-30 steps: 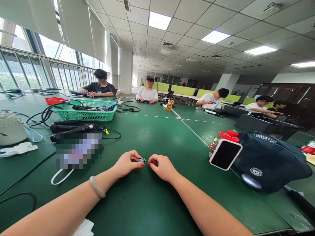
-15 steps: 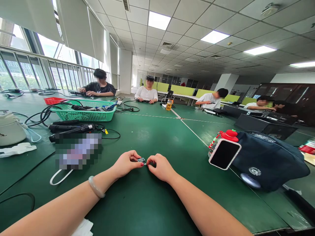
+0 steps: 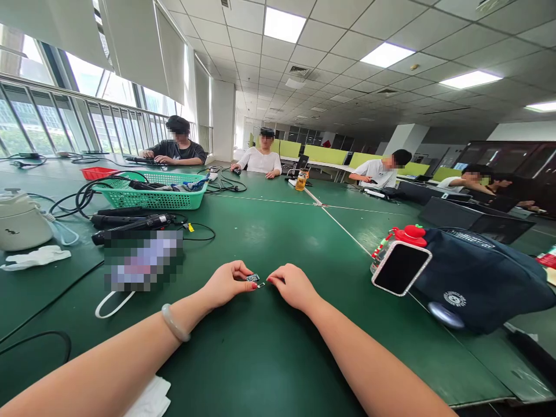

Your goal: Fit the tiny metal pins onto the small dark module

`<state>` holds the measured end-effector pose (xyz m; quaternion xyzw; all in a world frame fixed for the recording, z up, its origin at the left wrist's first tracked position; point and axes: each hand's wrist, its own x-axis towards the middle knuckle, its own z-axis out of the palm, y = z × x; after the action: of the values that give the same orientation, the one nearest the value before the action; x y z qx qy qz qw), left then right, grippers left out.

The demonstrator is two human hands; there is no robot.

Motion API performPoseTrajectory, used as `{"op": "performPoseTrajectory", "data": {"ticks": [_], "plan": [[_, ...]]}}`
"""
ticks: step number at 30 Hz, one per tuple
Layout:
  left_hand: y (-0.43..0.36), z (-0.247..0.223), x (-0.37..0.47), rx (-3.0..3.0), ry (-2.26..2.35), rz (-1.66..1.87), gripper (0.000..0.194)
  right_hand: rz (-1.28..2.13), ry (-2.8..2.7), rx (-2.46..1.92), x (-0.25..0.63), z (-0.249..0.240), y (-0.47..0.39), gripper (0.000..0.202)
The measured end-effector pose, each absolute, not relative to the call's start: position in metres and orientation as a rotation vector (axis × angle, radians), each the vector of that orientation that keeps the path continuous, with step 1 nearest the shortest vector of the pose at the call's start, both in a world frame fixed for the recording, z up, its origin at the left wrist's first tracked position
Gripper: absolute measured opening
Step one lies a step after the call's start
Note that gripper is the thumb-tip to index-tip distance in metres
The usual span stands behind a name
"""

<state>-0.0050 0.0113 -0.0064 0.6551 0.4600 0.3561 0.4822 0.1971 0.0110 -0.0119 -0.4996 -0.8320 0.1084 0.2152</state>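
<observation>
In the head view my left hand (image 3: 231,285) is closed in a pinch on a small dark piece with a pale pattern (image 3: 252,278), which looks like a little circuit board. A tiny silvery piece (image 3: 260,285) sticks out by the left thumb tip, toward the right hand. My right hand (image 3: 293,286) is also closed, thumb and index finger pressed together just right of the silvery piece. Whether anything sits between those fingertips is too small to make out. Both hands hover low over the green table (image 3: 260,347).
Leftward lie a green basket (image 3: 152,200) with cables, black handheld tools (image 3: 132,231), a blurred pouch (image 3: 145,263) and a white tissue (image 3: 37,258). At right, a phone (image 3: 402,268) leans near a red-lidded bottle (image 3: 410,234) and a navy bag (image 3: 486,278). Several people sit around.
My right hand has shifted slightly right, widening the gap between the hands; the silvery piece now shows more plainly by the left thumb. The view has shifted slightly.
</observation>
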Motion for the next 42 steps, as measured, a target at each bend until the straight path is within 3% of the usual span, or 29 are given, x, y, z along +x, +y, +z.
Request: {"op": "performPoseTrajectory", "data": {"ticks": [8, 20, 31, 42], "plan": [[0.013, -0.008, -0.005, 1.633, 1.124, 0.852, 0.03, 0.233, -2.357, -1.357, 0.185, -0.017, 0.009, 0.009], [0.01, -0.006, -0.005, 1.722, 1.147, 0.783, 0.028, 0.228, -2.098, -1.277, 0.18, -0.007, -0.002, 0.012], [0.011, -0.007, -0.005, 1.771, 1.129, 0.787, 0.027, 0.098, -2.199, -1.164, 0.169, -0.005, -0.01, 0.012], [0.011, -0.004, -0.005, 1.605, 1.054, 0.833, 0.026, 0.243, -2.135, -1.247, 0.176, 0.0, -0.012, 0.013]]}}
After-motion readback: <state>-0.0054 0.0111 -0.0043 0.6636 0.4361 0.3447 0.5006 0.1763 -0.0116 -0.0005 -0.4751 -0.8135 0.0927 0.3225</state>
